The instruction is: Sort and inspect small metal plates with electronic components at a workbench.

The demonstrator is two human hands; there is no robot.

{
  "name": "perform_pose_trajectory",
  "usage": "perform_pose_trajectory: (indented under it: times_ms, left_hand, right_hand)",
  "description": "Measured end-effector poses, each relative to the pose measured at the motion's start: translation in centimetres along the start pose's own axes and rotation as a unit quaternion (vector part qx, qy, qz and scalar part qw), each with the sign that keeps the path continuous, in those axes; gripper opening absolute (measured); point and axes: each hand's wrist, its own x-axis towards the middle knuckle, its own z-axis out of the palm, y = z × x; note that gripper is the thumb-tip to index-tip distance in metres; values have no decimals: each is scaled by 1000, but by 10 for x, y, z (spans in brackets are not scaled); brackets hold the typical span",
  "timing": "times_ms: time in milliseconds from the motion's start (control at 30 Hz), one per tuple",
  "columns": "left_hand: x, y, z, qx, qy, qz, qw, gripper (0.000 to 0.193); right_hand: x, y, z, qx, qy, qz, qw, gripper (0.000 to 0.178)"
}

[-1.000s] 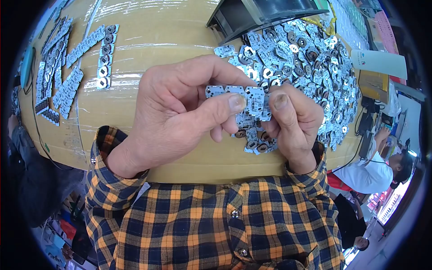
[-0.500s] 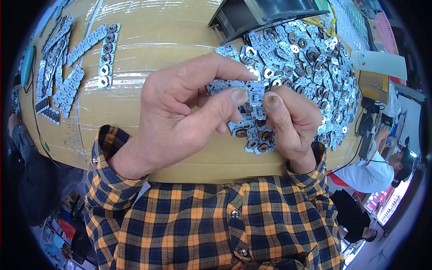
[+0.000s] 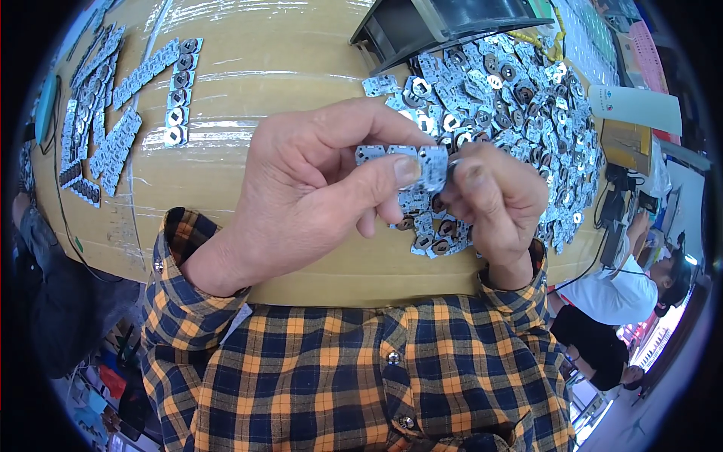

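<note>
- From where I stand, the left hand (image 3: pixel 301 188) has thumb and forefinger closed on a short strip of small circuit boards (image 3: pixel 431 169), held up in front of the chest over the brown table (image 3: pixel 256 45)
- Its thumb presses on the face of the strip while the forefinger runs along behind the upper edge; I'd say that grip is meant to steady the piece and leave its right end sticking out free
- The right hand (image 3: pixel 497 192) is right beside that free end, thumb and forefinger drawn close together, the other fingers tucked in; it's blurred, with a thin greyish edge at the fingertips, so I cannot tell whether it has hold of anything
- A big heap of loose boards (image 3: pixel 520 143) spreads beyond and beneath the right hand, probably put there to be within easy reach
- A dark plastic bin (image 3: pixel 444 30) sits at the far edge of the heap, perhaps to be out of the hands' way
- Over on the left, well apart from the heap, long board strips (image 3: pixel 178 94) lie in rough rows, likely so the two lots don't mix
</note>
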Motion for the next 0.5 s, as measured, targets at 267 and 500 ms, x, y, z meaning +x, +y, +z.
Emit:
perform_pose_trajectory:
  times_ms: [267,500]
  left_hand:
    - [-1,1,-1,6,-32,-25,999,16]
    - [1,-3,2,-23,-7,-1,1000,18]
  right_hand:
    - [3,-4,3,24,-85,36,995,24]
    - [-1,-6,2,8,-79,54,995,33]
